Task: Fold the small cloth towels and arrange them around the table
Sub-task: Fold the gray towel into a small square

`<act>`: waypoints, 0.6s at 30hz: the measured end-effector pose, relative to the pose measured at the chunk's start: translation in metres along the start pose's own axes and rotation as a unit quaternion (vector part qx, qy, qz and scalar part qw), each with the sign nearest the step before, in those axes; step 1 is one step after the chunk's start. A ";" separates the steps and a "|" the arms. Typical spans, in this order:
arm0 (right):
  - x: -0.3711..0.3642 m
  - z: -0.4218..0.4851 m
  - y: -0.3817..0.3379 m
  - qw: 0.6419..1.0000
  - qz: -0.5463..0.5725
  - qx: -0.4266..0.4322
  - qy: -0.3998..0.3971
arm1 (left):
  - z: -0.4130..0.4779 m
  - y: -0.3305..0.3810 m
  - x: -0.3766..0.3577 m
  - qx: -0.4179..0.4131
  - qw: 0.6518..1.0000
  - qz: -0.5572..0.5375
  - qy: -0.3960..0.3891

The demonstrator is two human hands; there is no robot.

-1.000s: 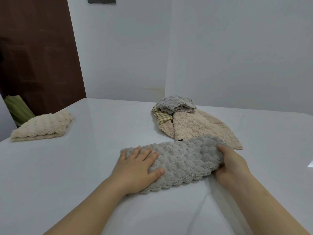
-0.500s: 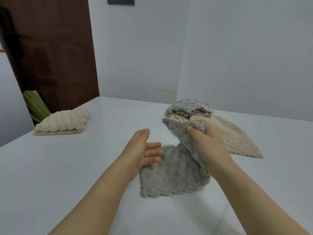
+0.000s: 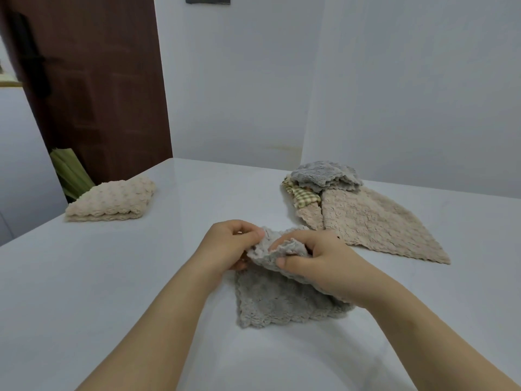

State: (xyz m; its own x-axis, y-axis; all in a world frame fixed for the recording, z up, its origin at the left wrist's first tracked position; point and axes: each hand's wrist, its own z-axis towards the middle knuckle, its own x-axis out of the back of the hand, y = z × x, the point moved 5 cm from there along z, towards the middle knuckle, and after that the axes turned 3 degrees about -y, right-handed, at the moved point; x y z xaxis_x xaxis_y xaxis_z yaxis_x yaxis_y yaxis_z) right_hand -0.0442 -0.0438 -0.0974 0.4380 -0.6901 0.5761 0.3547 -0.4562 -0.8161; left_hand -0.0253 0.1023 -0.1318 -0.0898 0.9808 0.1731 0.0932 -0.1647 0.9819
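i see the grey towel (image 3: 282,300) directly between and under my hands. its upper edge is lifted off the worktop (image 3: 112,277), while its lower part lies flat just below my wrists, scalloped hem toward me. my left hand (image 3: 225,246) pinches the raised edge at its left end, fingers curled onto the fabric. my right hand (image 3: 318,263) grasps the same edge at the right, thumb on the near face and fingers tucked behind, so the cloth bunches between the two.

well off to the left of my left hand and farther away, a folded beige towel (image 3: 112,203) lies near the worktop's edge. just beyond my right hand a flat beige towel (image 3: 375,227) spreads out to the right. at its far end a crumpled grey towel (image 3: 324,176) sits on a checked cloth (image 3: 306,197). past the folded one stands a brown door (image 3: 93,94), with something green and ribbed (image 3: 70,173) at its foot.
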 end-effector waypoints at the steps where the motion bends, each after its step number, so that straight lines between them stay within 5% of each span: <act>1: -0.001 -0.001 -0.001 1.000 0.010 0.003 -0.014 | 0.000 -0.001 0.000 -0.004 1.000 -0.001 0.000; 5: -0.002 -0.002 0.000 0.998 0.055 0.006 -0.038 | 0.005 -0.005 0.005 -0.020 1.000 -0.005 0.004; 10: 0.008 0.003 0.010 0.998 0.052 0.015 0.046 | 0.010 -0.012 0.006 -0.023 0.999 0.028 0.004; 14: 0.016 0.005 0.028 0.966 -0.200 0.009 0.162 | 0.005 -0.003 0.008 -0.068 0.969 0.230 0.067; 16: 0.014 0.007 0.036 0.954 -0.265 -0.005 0.140 | -0.004 0.011 0.005 -0.136 0.924 0.340 0.112; 18: 0.008 0.009 0.040 0.953 -0.288 -0.025 0.095 | -0.008 0.016 -0.010 -0.173 0.904 0.383 0.076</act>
State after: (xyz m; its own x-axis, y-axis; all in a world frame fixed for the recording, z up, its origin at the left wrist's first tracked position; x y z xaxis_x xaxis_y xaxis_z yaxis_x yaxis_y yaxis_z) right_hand -0.0192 -0.0620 -0.1249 0.0232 -0.4053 0.9139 0.4491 -0.8125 -0.3717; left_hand -0.0309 0.0891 -0.1172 -0.2673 0.5441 0.7953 -0.1277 -0.8381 0.5304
